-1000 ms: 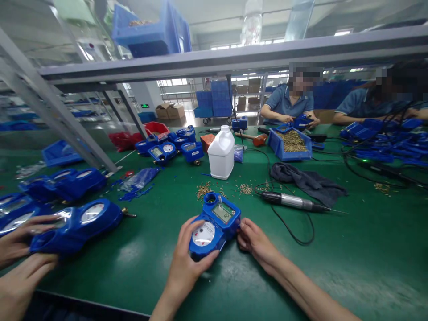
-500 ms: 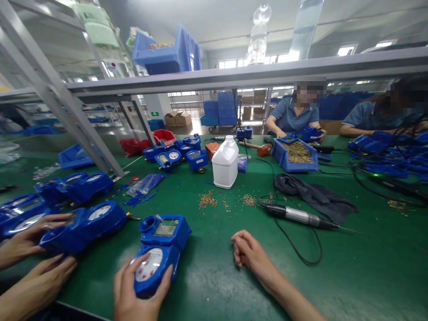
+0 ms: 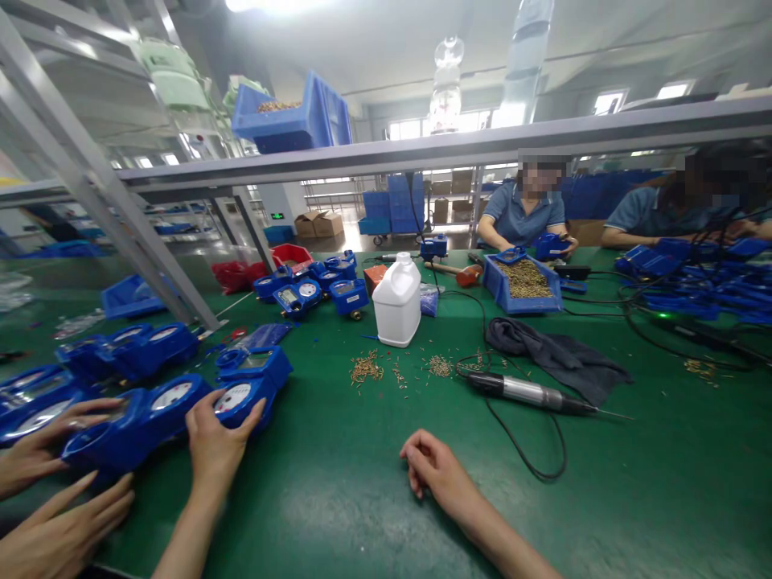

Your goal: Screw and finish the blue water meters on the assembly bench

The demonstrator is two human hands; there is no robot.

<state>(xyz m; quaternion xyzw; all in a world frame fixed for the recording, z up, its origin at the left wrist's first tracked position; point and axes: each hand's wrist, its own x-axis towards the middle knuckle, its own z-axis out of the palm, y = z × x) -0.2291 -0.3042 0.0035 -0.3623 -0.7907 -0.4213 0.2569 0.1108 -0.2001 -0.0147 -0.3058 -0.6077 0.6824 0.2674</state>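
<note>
My left hand (image 3: 214,438) grips the lower round end of a blue water meter (image 3: 253,382), which has a white dial and a small display. The meter is at the left, beside another blue meter (image 3: 136,422) that a co-worker's two hands (image 3: 66,515) hold. My right hand (image 3: 431,466) is low over the green tabletop, its fingers loosely curled; nothing shows in them, though the palm is hidden. Ahead of it lie small piles of brass-coloured screws (image 3: 367,368). An electric screwdriver (image 3: 534,392) with a cable rests to the right of these piles.
A white jug (image 3: 396,310) stands mid-table. Behind are more blue meters (image 3: 301,296), a hammer (image 3: 461,274) and a blue bin (image 3: 524,304) of screws. A dark cloth (image 3: 555,350) lies right. A metal shelf (image 3: 392,153) crosses overhead. Two co-workers sit across the table.
My left hand has carried the blue meter forward and left, closer to the co-worker's meter. My right hand stays curled in nearly the same place. The view has tilted up slightly.
</note>
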